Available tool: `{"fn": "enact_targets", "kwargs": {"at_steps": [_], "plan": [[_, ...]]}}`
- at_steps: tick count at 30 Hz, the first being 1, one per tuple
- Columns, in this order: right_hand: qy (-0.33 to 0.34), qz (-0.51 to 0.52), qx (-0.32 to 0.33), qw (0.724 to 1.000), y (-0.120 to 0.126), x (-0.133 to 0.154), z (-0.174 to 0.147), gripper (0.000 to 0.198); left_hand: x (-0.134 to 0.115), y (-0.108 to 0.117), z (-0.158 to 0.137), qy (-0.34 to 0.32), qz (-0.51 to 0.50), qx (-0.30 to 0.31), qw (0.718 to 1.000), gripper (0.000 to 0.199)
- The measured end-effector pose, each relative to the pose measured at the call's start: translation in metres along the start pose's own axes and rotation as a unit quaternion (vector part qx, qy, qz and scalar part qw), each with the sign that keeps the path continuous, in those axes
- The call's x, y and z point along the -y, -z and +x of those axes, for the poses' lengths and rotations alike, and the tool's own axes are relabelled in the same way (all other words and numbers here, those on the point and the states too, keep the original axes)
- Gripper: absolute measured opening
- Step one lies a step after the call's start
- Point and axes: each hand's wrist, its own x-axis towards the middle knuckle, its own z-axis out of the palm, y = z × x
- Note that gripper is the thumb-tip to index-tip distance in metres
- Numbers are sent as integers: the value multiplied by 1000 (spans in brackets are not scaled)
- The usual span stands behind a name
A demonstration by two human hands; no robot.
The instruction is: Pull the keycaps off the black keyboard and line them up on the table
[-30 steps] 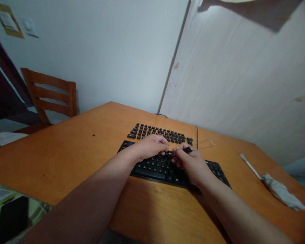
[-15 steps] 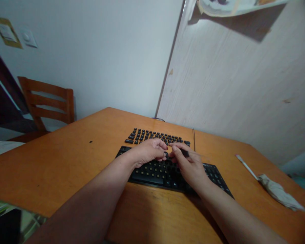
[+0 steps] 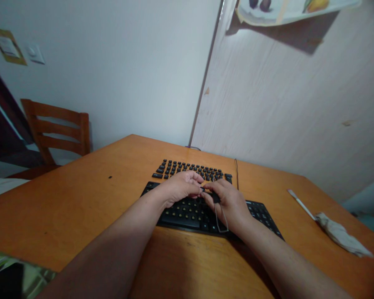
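My left hand [image 3: 183, 187] is closed, its thumb and fingertips pinching a small black keycap [image 3: 202, 189] above the keyboard. Against that same keycap rest the thumb and forefinger of my right hand [image 3: 232, 203]. Tucked in the right hand is a keycap puller with a dark handle [image 3: 216, 197]; its thin wire loop [image 3: 223, 229] hangs out below the fingers. Beneath both hands lies a black keyboard [image 3: 180, 222]. Many of its key positions show bare stems, while the space bar and the right-hand keys are in place. The hands hide its middle.
Behind the keyboard, loose keycaps [image 3: 162, 169] lie in rows on the wooden table [image 3: 112, 216]. One small black piece [image 3: 110, 177] sits apart on the left. At right are a brush [image 3: 301, 203] and a crumpled cloth [image 3: 343, 236]. A cable [image 3: 236, 174] runs toward the wall.
My right hand has turned and its fingertips have closed in on the keycap at my left fingers. The puller's wire loop now shows below the right hand. My left hand has barely moved.
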Motion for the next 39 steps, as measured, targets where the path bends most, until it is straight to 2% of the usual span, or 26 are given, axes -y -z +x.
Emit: {"fn": "enact_targets", "kwargs": {"at_steps": [3,7,11,14,24,39], "plan": [[-2,-28,0,1000,2,-5,2,22,2,2,2,-11,5,-17,1000,36],[-48,-75,0,996,5,-21,8,25,2,12,5,-49,21,-100,994,28],[-97,-133,50,985,8,-33,18,27,-3,23,5,-64,9,-167,984,23],[-101,-158,95,978,7,-35,27,28,-7,26,4,-71,-6,-190,979,23],[-87,-193,176,961,-16,-45,51,27,-8,29,3,-82,-5,-183,980,22],[-70,-207,200,955,-21,-45,58,27,-10,27,2,-76,17,-175,981,23]]}}
